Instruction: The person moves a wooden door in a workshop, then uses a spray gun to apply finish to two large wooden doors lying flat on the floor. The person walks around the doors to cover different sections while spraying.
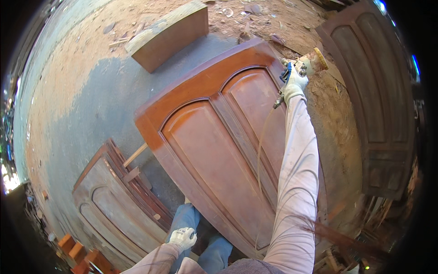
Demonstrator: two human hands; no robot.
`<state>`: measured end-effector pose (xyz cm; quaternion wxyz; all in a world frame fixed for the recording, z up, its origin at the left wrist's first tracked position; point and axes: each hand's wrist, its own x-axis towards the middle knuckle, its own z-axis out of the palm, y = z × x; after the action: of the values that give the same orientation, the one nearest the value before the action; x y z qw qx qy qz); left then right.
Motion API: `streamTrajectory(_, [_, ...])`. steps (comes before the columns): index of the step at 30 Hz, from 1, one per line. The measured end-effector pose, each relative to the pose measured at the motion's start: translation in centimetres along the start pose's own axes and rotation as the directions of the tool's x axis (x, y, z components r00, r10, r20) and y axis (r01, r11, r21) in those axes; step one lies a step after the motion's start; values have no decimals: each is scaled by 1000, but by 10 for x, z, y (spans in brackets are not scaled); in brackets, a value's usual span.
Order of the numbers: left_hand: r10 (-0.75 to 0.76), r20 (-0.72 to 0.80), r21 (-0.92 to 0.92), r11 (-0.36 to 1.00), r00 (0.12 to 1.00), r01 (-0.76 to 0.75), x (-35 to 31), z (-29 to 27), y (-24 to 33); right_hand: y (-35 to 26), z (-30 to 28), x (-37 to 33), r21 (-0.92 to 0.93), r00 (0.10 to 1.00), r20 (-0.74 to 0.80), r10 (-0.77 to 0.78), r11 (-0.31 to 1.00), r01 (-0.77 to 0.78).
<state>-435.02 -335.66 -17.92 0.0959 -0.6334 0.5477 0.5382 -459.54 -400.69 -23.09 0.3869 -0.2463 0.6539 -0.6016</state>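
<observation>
My right hand, in a white glove, is stretched far forward and closed around a spray gun with a stained, light-coloured cup. The gun is over the top right corner of a brown wooden door panel with two arched insets. Along its top and upper left, the door has a glossy orange-brown coat; lower down it looks duller. A thin hose runs from the gun's handle down across the door. My left hand, also gloved, rests at my jeans-covered leg, its fingers curled with nothing visible in them.
A long wooden block lies beyond the door. Another panelled door lies at the lower left, beside dark frame pieces. A dark door stands at the right. Cut wood blocks are at the lower left; debris litters the sandy ground.
</observation>
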Motion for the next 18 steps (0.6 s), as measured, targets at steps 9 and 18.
streamTrajectory(9, [-4, 9, 75, 997, 1000, 4, 3, 5, 26, -1, -202, -4, -155, 972, -223, -71, 987, 36])
streamTrajectory(18, [70, -21, 222, 973, 997, -63, 4, 49, 49, -9, -493, -27, -339, 900, -410, -149, 941, 1])
